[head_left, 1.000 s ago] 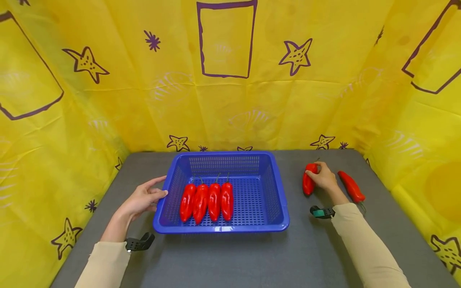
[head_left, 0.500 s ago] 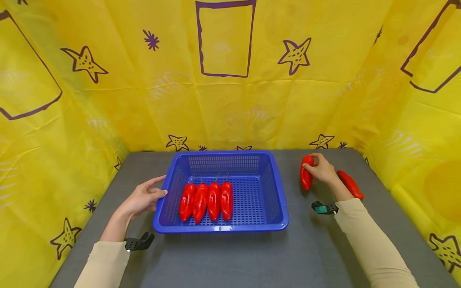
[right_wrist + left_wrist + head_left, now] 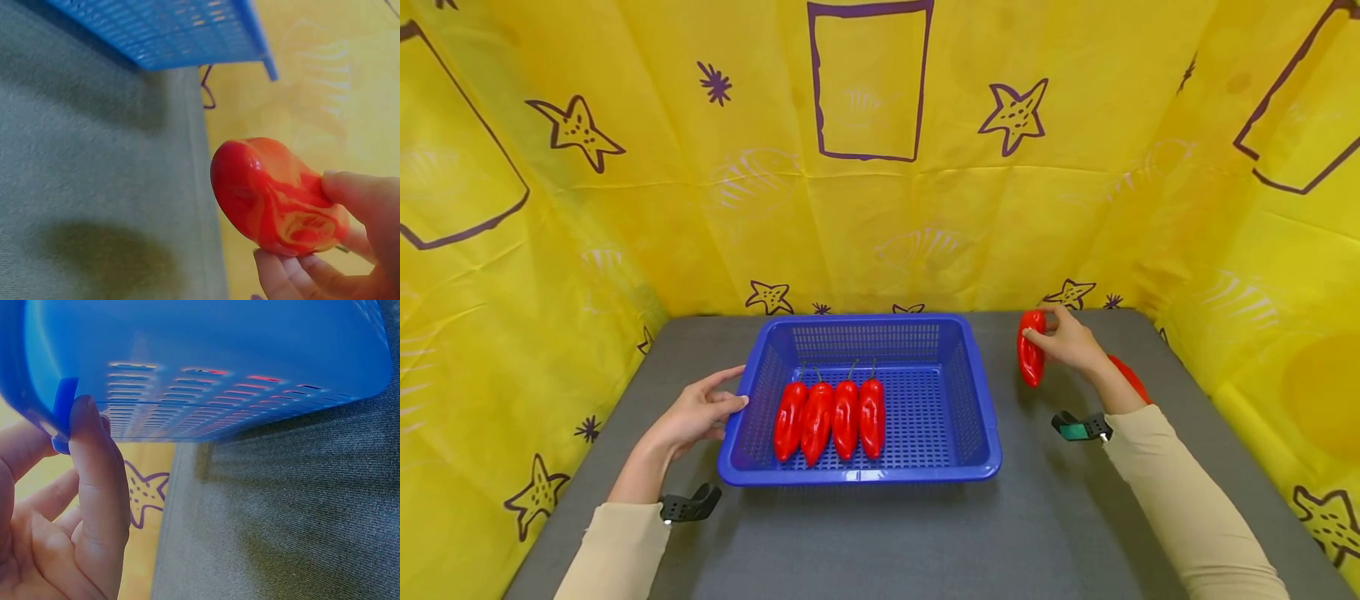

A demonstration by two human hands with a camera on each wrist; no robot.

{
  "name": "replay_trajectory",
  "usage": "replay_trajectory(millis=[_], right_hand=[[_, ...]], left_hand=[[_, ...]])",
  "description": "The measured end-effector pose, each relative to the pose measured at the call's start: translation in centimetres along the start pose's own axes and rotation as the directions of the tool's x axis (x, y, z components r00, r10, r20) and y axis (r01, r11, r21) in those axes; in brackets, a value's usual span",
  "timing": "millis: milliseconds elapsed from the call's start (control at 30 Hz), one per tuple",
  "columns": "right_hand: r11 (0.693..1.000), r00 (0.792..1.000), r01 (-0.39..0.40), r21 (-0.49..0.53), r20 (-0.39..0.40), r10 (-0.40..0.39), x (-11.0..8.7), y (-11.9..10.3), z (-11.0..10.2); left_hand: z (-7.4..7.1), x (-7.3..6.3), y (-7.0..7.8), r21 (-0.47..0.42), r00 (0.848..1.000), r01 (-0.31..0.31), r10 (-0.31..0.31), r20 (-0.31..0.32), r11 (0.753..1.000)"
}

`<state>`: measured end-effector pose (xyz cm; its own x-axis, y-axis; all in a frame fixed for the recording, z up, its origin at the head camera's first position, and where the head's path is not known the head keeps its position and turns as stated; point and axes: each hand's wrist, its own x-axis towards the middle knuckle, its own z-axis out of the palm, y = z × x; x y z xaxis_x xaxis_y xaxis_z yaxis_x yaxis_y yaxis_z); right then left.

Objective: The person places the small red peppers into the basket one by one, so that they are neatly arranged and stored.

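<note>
On the left, my left hand (image 3: 694, 417) holds the rim of a blue plastic basket (image 3: 859, 477), its thumb (image 3: 94, 475) against the edge in the left wrist view. Several glossy red peppers (image 3: 846, 421) lie side by side in the basket's left half, stems toward the back. Right of the basket, my right hand (image 3: 1072, 343) grips another red pepper (image 3: 1030, 354) between thumb and fingers. The right wrist view shows this pepper (image 3: 269, 197) raised over the table, its shadow apart below. One more red pepper (image 3: 1129, 377) lies on the table, partly hidden behind my right forearm.
A dark grey tabletop (image 3: 880, 550) carries everything. Yellow cloth (image 3: 880, 225) with starfish drawings surrounds it at the back and both sides. The basket's right wall (image 3: 977, 392) stands between the held pepper and the basket's perforated floor.
My right hand has lifted its pepper from the table and moved it slightly left and toward the back. My left hand and the basket have stayed in place.
</note>
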<state>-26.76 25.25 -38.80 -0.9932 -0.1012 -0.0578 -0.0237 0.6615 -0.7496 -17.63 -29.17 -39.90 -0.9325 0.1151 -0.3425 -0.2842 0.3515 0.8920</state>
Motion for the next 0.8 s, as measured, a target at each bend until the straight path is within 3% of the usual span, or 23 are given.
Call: replay_trajectory(millis=[433, 800], right_hand=[[0.999, 0.997, 0.01, 0.036, 0.081, -0.013, 0.2, -3.1, -0.1], [0.998, 0.993, 0.054, 0.041, 0.098, -0.057, 0.2, -5.4, 0.8]], left_hand=[[-0.1, 0.2, -0.1, 0.006, 1.0, 0.004, -0.004, -0.001, 1.0], [0.1, -0.1, 0.1, -0.011, 1.0, -0.023, 0.023, 0.007, 1.0]])
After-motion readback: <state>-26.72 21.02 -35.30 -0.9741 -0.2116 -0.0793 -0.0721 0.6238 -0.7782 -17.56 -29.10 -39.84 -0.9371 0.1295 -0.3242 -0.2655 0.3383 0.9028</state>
